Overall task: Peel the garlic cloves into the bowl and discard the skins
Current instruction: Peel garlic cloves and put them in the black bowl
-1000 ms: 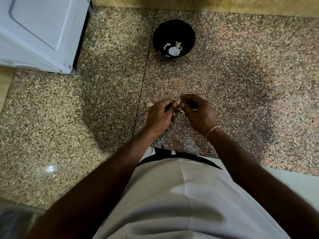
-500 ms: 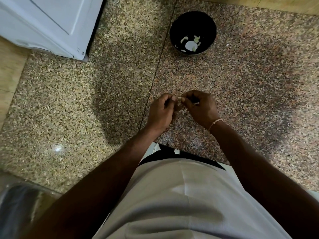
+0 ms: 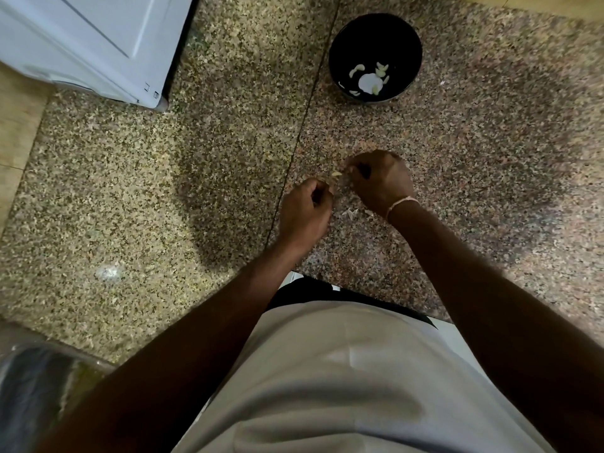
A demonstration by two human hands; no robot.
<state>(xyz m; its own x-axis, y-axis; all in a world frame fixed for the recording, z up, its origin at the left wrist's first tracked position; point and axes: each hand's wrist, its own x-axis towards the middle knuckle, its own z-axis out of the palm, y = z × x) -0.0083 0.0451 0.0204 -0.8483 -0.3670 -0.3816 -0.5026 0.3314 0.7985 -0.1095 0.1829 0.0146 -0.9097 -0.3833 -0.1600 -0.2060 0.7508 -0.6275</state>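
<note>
Garlic clove point(image 3: 336, 173), pale and small, seen just between the two hands above the speckled stone table point(image 3: 163, 197). Nearest the body: left hand point(image 3: 305, 209), fingers curled, fingertips at the clove's near end; whether pinching the clove itself or only a scrap of skin, cannot tell. Just beyond it: right hand point(image 3: 380, 181), fingers curled in a narrow grip, thumb and forefinger close to the clove's far end, a thin band at the wrist; contents of that grip hidden. Papery skins point(image 3: 351, 213) lying loose on the table between the wrists. Probably light and firm under the skin, slick once bared, so best pinched across the thick middle with one hand while the other catches a torn edge at the tip and pulls along the length. Skin likely thin and brittle, prone to tearing in flakes and clinging to fingers. Farther off: black bowl point(image 3: 376, 57), well apart from the hands, holding several peeled pale pieces. Farthest left: corner of a white appliance point(image 3: 98, 50).
</note>
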